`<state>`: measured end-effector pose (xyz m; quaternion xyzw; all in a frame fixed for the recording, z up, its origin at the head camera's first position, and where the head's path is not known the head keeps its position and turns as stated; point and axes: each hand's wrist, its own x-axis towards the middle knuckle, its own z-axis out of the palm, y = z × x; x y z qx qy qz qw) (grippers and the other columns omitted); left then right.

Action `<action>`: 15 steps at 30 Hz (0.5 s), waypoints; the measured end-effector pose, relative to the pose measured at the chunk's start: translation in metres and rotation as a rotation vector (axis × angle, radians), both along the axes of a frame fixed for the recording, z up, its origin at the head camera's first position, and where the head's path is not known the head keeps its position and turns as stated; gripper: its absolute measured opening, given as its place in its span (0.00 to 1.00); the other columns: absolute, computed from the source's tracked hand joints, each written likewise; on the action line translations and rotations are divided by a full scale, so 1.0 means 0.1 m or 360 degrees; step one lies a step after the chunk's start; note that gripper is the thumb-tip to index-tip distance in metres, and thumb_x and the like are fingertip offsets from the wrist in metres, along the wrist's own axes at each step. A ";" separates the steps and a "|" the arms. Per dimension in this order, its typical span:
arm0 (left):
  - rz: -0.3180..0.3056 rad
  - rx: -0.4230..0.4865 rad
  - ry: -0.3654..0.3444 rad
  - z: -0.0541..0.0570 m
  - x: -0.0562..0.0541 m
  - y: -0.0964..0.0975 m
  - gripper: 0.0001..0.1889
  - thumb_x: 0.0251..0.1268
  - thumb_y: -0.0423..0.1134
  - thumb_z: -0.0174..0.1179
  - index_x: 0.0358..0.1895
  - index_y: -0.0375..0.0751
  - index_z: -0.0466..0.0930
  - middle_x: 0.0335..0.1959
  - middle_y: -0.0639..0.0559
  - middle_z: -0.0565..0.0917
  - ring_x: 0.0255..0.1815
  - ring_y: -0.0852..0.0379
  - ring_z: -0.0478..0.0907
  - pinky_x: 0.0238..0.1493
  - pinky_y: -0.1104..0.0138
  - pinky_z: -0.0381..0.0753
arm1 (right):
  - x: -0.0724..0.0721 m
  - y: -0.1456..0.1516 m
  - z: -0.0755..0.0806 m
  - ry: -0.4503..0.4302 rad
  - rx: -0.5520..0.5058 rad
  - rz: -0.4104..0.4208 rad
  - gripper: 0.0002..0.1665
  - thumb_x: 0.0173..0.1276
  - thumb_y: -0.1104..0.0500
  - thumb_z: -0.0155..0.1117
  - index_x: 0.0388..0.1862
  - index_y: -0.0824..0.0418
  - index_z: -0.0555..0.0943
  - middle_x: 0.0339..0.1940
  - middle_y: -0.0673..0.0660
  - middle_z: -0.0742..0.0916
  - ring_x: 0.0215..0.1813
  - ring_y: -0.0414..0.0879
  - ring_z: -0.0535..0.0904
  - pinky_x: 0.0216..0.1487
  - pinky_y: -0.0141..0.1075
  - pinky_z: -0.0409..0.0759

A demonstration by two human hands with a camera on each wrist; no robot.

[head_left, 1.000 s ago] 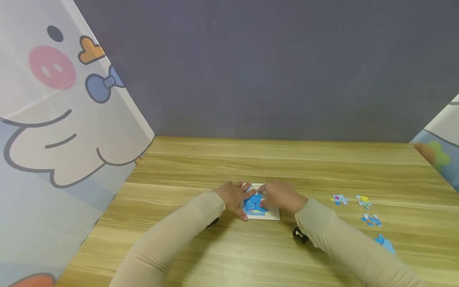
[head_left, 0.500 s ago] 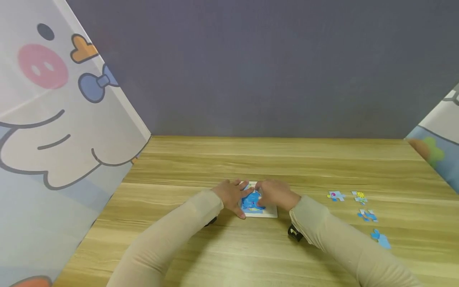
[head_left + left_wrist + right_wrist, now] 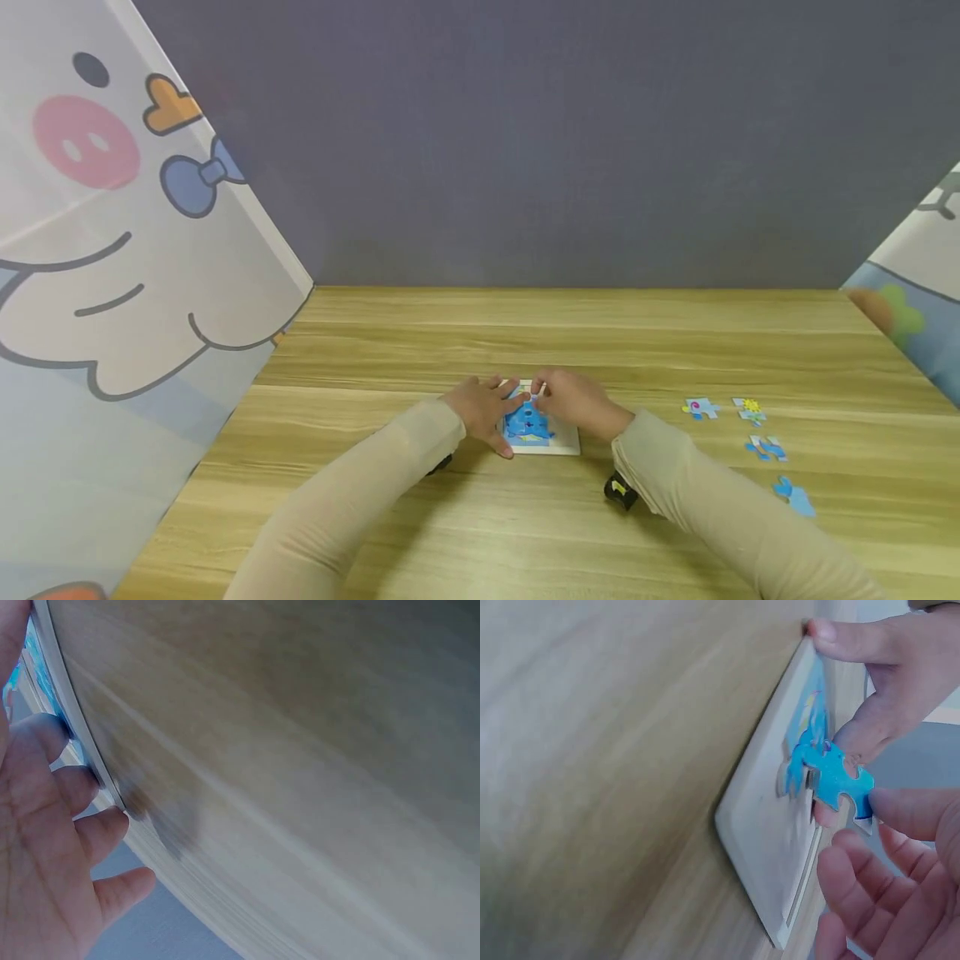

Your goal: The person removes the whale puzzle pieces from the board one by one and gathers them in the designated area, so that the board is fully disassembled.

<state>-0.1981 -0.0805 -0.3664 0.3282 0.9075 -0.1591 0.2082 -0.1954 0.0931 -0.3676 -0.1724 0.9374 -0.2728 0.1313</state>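
A white puzzle board [image 3: 566, 443] with a blue cartoon picture partly filled in lies flat on the table. My left hand [image 3: 480, 408] is spread across its left side, the thumb at the near left corner; in the left wrist view the fingers [image 3: 105, 832] reach over the board's edge. In the right wrist view my right hand [image 3: 900, 885] pinches a blue puzzle piece [image 3: 836, 776] by its outer end, thumb against it. That piece is tilted up from the board's surface, its other end overlapping the assembled picture [image 3: 814, 712]. The bare white part of the board faces this camera.
To the right on the wooden table [image 3: 420, 533] lie loose puzzle parts: one with a pink swirl [image 3: 701, 407], one with a yellow sun [image 3: 750, 409], a blue-and-white one [image 3: 767, 448] and a light-blue one [image 3: 793, 496]. A grey panel [image 3: 570, 150] stands behind.
My right hand's fingertips have shifted slightly toward the board's far edge, uncovering more of the blue picture. My left hand stays on the board. The head view has shifted a little.
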 end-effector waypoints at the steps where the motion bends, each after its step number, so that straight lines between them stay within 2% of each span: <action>1: 0.0001 0.0001 -0.0006 -0.01 0.00 0.00 0.50 0.53 0.72 0.54 0.77 0.59 0.45 0.78 0.56 0.45 0.76 0.54 0.47 0.70 0.55 0.58 | 0.01 0.01 0.00 0.0001 -0.0033 0.0011 0.02 0.65 0.63 0.64 0.34 0.58 0.78 0.23 0.49 0.80 0.22 0.41 0.72 0.23 0.33 0.68; 4: 0.0004 0.0011 -0.0025 -0.02 -0.01 0.00 0.51 0.53 0.72 0.55 0.77 0.59 0.44 0.78 0.56 0.45 0.76 0.54 0.47 0.70 0.55 0.58 | 0.04 0.03 0.00 -0.0010 -0.0155 0.0023 0.03 0.64 0.65 0.63 0.31 0.59 0.78 0.22 0.49 0.80 0.23 0.41 0.73 0.23 0.33 0.69; 10: 0.0018 0.0034 -0.0046 -0.04 -0.03 0.00 0.51 0.53 0.72 0.55 0.77 0.59 0.44 0.78 0.55 0.44 0.76 0.53 0.46 0.70 0.54 0.57 | 0.12 0.09 -0.02 0.0057 -0.0418 0.0086 0.02 0.65 0.66 0.61 0.32 0.65 0.78 0.24 0.52 0.80 0.24 0.40 0.73 0.26 0.33 0.72; 15: 0.0004 0.0010 -0.0016 -0.06 -0.04 0.00 0.51 0.53 0.73 0.54 0.77 0.60 0.44 0.78 0.56 0.45 0.76 0.53 0.47 0.70 0.54 0.58 | 0.19 0.13 -0.05 0.0063 -0.0519 0.0057 0.03 0.67 0.65 0.59 0.34 0.65 0.78 0.25 0.52 0.80 0.24 0.41 0.72 0.25 0.34 0.71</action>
